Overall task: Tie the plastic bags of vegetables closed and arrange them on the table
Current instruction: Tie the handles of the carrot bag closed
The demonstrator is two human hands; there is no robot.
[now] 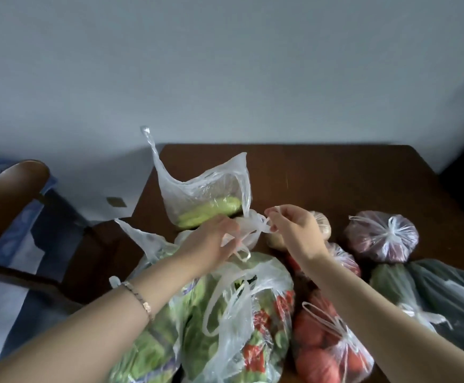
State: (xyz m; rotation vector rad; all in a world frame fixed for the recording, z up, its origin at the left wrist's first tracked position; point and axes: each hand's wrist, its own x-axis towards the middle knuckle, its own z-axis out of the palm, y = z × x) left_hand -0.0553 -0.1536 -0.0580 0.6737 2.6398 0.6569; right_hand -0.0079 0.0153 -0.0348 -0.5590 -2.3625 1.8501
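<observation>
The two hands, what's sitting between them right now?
In the head view, the twisted handles of a clear plastic bag span the gap. The left hand and the right hand each pinch one end.

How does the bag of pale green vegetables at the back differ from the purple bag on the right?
The green bag is open, one handle sticking up; the purple bag is tied shut with a knot on top. The green bag stands tall and slack; the purple bag sits round and full. Both are clear plastic on the table.
</observation>
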